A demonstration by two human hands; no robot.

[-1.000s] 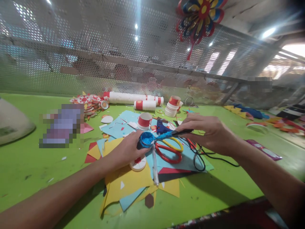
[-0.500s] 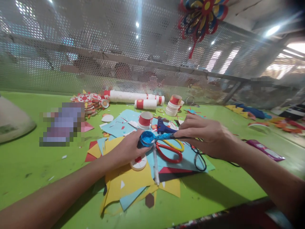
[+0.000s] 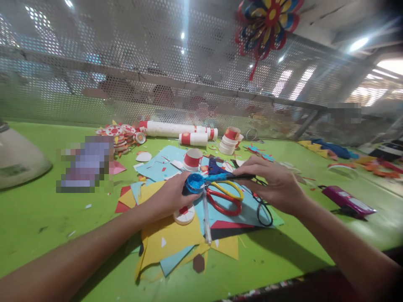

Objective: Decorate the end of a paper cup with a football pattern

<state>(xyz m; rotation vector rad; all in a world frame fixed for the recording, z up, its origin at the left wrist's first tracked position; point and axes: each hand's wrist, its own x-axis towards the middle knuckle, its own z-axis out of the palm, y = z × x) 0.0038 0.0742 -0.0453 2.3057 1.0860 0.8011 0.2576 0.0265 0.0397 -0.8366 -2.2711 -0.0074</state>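
My left hand (image 3: pixel 171 195) is closed around a small round pot of blue paint (image 3: pixel 195 183), its open top facing up. With my right hand (image 3: pixel 272 182) I grip a paintbrush (image 3: pixel 225 177), its dark handle between thumb and fingers. Its blue-smeared end reaches the pot's right rim; whether the tip dips into the paint cannot be made out. Below the brush lie scissors with a red and a yellow handle (image 3: pixel 225 205). A clear pen (image 3: pixel 206 222) points toward me. Beside my left wrist rests a white disc (image 3: pixel 185 214) with red on it. Behind the pot stands a red-and-white paper cup (image 3: pixel 193 158).
Yellow paper (image 3: pixel 171 239) and light-blue paper (image 3: pixel 157 165) cover the middle of the green table (image 3: pixel 103 256). Stacked paper cups (image 3: pixel 171 128) lie at the back. A purple device (image 3: pixel 348 201) sits right, a phone-like blurred object (image 3: pixel 86 163) left. Perforated mesh (image 3: pixel 126 75) rises behind.
The view has shifted slightly. My right hand has lowered a little and turned, and the brush lies flatter, its end still at the pot. My left hand keeps the pot in place.
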